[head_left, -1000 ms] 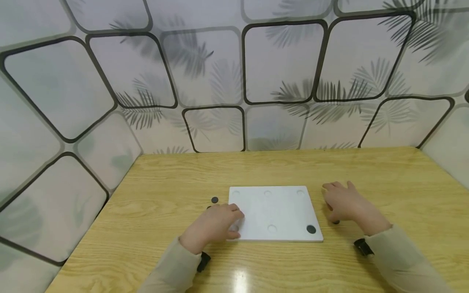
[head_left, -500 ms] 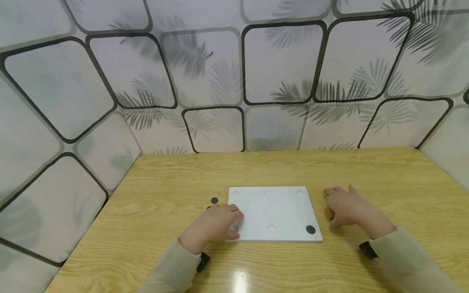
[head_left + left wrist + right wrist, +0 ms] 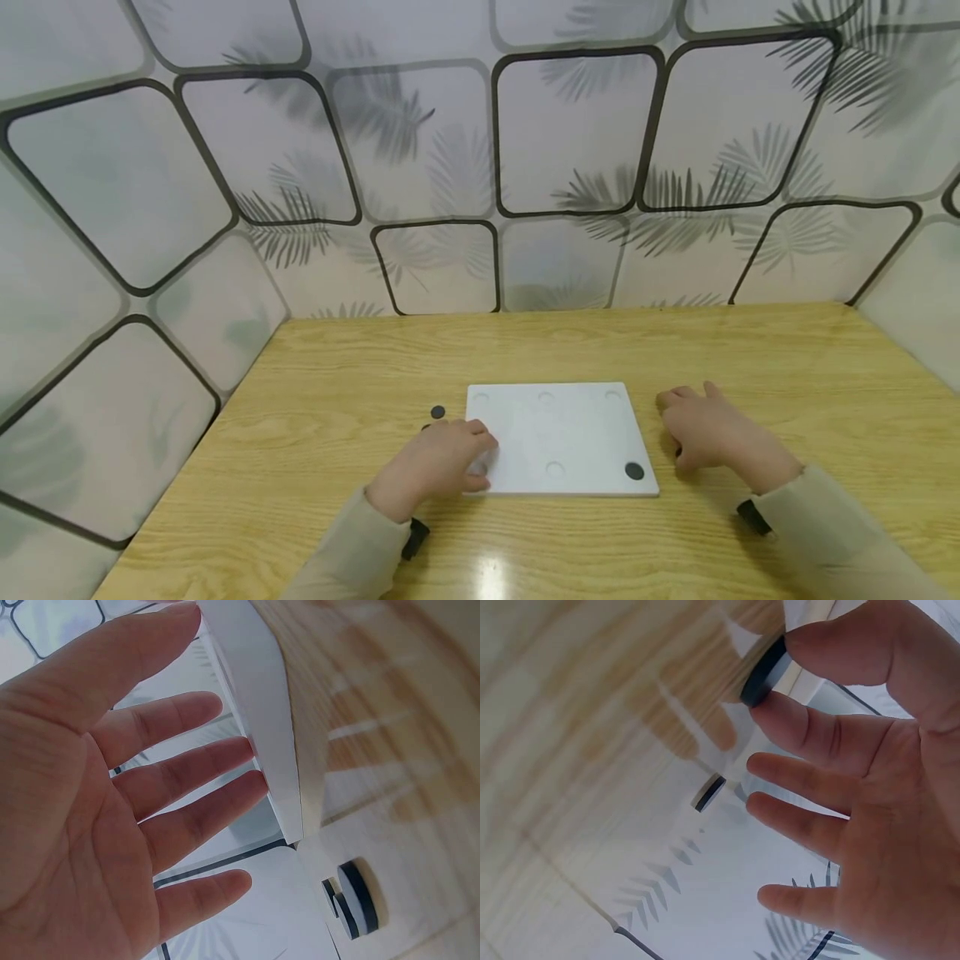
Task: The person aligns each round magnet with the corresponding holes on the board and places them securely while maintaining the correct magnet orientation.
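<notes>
A white board point(image 3: 555, 433) with shallow round recesses lies on the table. My left hand point(image 3: 441, 457) rests over its left edge, fingers fairly straight; in the left wrist view the thumb point(image 3: 150, 645) and two fingertips touch the board point(image 3: 262, 712). To the board's right, my right hand point(image 3: 712, 429) pinches a black disc point(image 3: 765, 673) between thumb and index fingertips, the other fingers apart. Whether that disc touches the table I cannot tell. Another black disc point(image 3: 634, 471) sits at the board's near right corner.
Left of the board lies a black disc point(image 3: 438, 412), with another partly hidden behind my left hand. Beyond my right fingertips another dark disc point(image 3: 708, 792) lies on the table. The wooden table point(image 3: 337, 375) meets a patterned wall covering point(image 3: 570, 133) at its back and sides.
My right hand has shifted slightly, and its thumb now mostly covers the disc that showed beneath it a second ago. The left hand keeps its place on the board.
</notes>
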Tool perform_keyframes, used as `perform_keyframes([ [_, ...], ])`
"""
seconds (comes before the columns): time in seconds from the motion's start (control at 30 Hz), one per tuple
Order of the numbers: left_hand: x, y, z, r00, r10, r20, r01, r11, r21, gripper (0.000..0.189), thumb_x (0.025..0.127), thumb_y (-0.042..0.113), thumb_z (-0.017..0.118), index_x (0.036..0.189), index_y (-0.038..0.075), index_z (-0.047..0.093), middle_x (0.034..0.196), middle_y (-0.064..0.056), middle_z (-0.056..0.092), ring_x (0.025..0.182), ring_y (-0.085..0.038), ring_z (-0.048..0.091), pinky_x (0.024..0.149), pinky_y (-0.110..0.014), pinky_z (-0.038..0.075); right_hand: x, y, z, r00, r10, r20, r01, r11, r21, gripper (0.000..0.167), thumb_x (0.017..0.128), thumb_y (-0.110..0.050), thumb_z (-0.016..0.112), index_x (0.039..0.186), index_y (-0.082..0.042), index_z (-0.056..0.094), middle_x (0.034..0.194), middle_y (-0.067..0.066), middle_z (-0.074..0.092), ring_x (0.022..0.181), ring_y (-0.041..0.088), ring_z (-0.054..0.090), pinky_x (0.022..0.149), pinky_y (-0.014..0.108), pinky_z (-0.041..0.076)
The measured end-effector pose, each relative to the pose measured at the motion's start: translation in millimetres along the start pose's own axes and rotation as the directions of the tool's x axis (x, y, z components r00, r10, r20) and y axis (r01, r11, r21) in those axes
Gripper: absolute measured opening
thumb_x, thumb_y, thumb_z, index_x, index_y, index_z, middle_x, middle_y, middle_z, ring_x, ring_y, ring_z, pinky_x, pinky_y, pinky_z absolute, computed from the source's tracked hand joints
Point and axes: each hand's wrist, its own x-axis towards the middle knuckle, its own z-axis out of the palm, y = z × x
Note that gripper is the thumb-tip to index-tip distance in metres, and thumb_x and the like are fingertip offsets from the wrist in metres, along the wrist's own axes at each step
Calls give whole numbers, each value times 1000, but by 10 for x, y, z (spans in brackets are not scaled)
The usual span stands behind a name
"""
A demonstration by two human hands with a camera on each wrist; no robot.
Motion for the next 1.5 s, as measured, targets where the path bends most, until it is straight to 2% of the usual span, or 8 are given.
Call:
perform_keyframes([
  [0.2, -15, 0, 6, 1000, 9, -13, -9, 1000, -2, 37, 75, 34, 69, 104, 13, 61, 96, 2, 57, 82, -13, 54, 70, -27, 45, -1, -29, -16, 1000, -22, 9, 22, 1000, -3, 26, 52, -8, 66, 44, -20, 45, 116, 22, 49, 111, 43, 38, 83, 71, 17],
  [0.43, -16, -8, 8, 1000, 13, -14, -13, 1000, -3, 37, 75, 35, 69, 104, 14, 61, 96, 3, 57, 81, -12, 54, 69, -26, 45, 13, -57, -49, 999, -29, 16, 29, 999, -20, 26, 54, -10, 68, 44, -20, 45, 120, 24, 46, 113, 44, 36, 85, 70, 17],
  [0.87, 2, -10, 17, 1000, 4, -7, -4, 1000, -1, 36, 75, 35, 69, 104, 15, 61, 96, 4, 57, 82, -11, 54, 70, -26, 45, 124, -52, -127, 996, -81, -33, 80, 996, -36, 26, 56, -9, 65, 45, -17, 44, 122, 23, 46, 114, 42, 36, 85, 69, 20],
  [1.2, 4, -7, 14, 1000, -1, 2, 1, 1000, -13, 38, 76, 35, 69, 106, 14, 61, 99, 3, 57, 85, -12, 54, 72, -26, 45, 215, -51, -195, 997, -78, -28, 77, 997, -11, 26, 60, -10, 68, 50, -18, 45, 127, 24, 41, 117, 44, 32, 87, 68, 18],
  [1.5, 1, -4, 11, 1000, -1, 5, 1, 1000, -17, 38, 76, 35, 68, 107, 14, 61, 100, 2, 57, 87, -12, 55, 73, -26, 45, 292, -64, -257, 992, -101, -70, 99, 995, -34, 25, 60, -9, 68, 51, -18, 46, 127, 23, 41, 117, 42, 33, 87, 68, 19],
])
